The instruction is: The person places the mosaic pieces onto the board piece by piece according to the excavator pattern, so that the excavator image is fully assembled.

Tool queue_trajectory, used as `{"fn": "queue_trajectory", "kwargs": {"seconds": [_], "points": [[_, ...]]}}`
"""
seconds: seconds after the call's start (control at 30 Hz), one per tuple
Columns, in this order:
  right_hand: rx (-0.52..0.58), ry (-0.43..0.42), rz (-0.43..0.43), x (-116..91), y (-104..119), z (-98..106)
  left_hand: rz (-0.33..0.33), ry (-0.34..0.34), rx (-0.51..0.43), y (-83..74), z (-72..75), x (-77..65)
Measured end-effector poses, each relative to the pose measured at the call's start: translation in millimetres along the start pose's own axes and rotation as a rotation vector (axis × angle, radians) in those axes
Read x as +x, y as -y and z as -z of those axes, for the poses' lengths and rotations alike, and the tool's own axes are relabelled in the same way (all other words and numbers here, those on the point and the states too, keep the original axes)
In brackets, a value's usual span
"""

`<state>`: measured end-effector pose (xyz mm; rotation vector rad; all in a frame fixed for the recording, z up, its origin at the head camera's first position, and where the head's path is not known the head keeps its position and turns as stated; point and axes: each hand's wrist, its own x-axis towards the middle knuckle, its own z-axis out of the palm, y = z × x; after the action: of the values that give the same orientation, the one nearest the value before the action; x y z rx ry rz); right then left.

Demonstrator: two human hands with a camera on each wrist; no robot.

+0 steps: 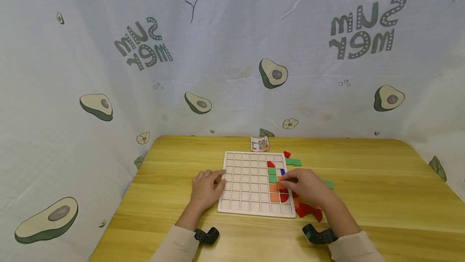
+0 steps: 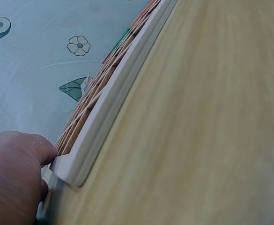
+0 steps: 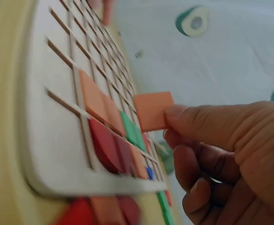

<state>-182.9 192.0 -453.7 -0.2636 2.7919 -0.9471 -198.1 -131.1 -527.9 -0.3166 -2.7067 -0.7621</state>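
My right hand pinches an orange square tile between thumb and fingers, held on edge just above the right part of a pale wooden grid board. Beneath and around it, several cells hold tiles: green squares, orange squares, red rounded pieces and a blue piece. At the board's left edge lies my left hand, index finger and thumb touching the rim a little apart. The left wrist view shows a fingertip against the board's corner; the hand's underside is hidden.
Loose red pieces lie on the wooden table right of the board, partly under my right forearm. Green pieces lie near its far right corner. A small patterned card stands behind the board, before a printed cloth.
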Motion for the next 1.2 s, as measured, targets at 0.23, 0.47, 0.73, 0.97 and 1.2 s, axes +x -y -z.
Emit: {"fn": "queue_trajectory", "kwargs": {"seconds": [0.23,0.47,0.73,0.97,1.2], "points": [[0.016,0.032,0.103,5,13,-27,0.024,0.033,-0.004,-3.1,1.6,1.9],[0.012,0.063,0.149,8,13,-35,0.026,0.032,-0.004,-5.0,2.2,1.6],[-0.036,0.059,0.192,9,12,-34,0.03,0.036,-0.003,-6.0,3.1,2.5],[0.04,0.046,0.08,4,2,-13,0.035,0.039,0.009,-6.2,2.5,2.6],[0.0,-0.011,-0.021,-1,-33,23,0.044,0.042,0.004,-5.3,1.7,1.4]]}}
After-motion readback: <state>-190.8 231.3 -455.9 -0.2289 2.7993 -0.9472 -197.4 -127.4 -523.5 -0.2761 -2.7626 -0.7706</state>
